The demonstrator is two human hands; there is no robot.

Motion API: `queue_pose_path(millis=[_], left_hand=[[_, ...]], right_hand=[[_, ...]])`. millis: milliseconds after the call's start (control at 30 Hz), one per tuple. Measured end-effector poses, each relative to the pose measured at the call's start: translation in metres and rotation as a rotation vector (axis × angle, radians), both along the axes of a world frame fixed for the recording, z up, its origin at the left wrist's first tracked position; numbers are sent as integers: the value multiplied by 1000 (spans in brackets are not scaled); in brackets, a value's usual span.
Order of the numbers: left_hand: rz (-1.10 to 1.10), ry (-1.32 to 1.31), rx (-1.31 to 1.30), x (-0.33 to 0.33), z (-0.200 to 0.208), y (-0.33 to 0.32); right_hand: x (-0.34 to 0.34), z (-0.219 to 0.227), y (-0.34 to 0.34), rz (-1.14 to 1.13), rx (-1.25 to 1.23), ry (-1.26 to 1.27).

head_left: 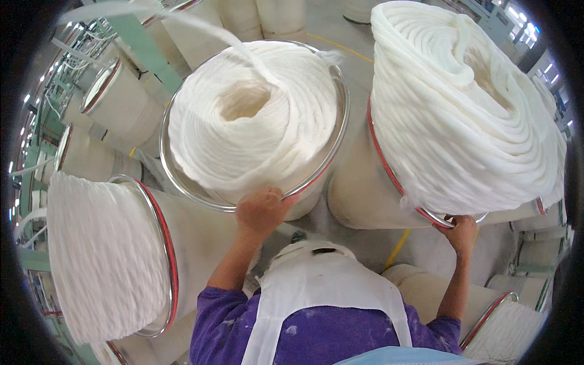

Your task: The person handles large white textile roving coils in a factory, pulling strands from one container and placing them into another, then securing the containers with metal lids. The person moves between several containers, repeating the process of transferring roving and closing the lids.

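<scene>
My left hand is closed over the near rim of a tall cream sliver can ahead of me. Coiled white sliver fills this can, with a round hole in the middle. A loose strand runs from the coil up to the far left. My right hand grips the red-banded metal rim of a second sliver can on the right. Thick white sliver piles high above that can and bulges over its edge. Some of my right fingers are hidden behind the rim.
Another full can stands close on my left, its white sliver heaped above the rim. Behind my right arm are more cans. Several cans line the green machine frame at far left. Yellow lines mark the grey floor.
</scene>
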State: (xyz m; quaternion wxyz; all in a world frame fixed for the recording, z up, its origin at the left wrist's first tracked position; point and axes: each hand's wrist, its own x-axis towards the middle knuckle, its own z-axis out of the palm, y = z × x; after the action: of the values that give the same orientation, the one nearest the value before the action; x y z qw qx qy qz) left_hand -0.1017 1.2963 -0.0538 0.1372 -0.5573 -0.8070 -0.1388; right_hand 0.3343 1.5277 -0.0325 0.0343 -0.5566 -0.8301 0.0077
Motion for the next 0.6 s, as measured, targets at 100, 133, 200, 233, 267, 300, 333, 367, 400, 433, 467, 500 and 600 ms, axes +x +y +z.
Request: queue_pose_path(millis=[100,133,200,233,267,300,333,367,400,433,467,500,600], left_hand=[[-2,-53,-13,-30,14,-39],[2,-54,-35,-41,22,-55],[25,-114,-102,-53,33,-83],[45,-170,-143,-51,40,-96],[103,-225,-221,-48,43,-108],[61,-277,-188,-37,45,-113],[66,-331,-185,-28,43,-117],[73,-381,-176,-21,43,-117],[50,-454,-246,-15,39,-114],[30,-524,-316,-10,36,-108],[-6,-578,-338,-10,34,-101],[16,-673,-451,-9,30,-89],[-146,-808,-598,-25,29,-54]], right_hand=[[-8,1,7,21,-3,-65],[-8,0,10,66,21,-20],[-7,-3,15,132,42,3],[-4,-3,16,116,11,-29],[-3,-3,18,115,-15,-64],[-1,-1,18,60,-75,-161],[-2,1,17,102,-104,-73],[-2,5,16,102,-165,-49],[-6,9,13,99,-206,-21],[-10,13,10,217,-229,104],[-19,19,5,333,-233,242],[-26,23,1,436,-246,381],[-68,36,-15,844,-34,447]])
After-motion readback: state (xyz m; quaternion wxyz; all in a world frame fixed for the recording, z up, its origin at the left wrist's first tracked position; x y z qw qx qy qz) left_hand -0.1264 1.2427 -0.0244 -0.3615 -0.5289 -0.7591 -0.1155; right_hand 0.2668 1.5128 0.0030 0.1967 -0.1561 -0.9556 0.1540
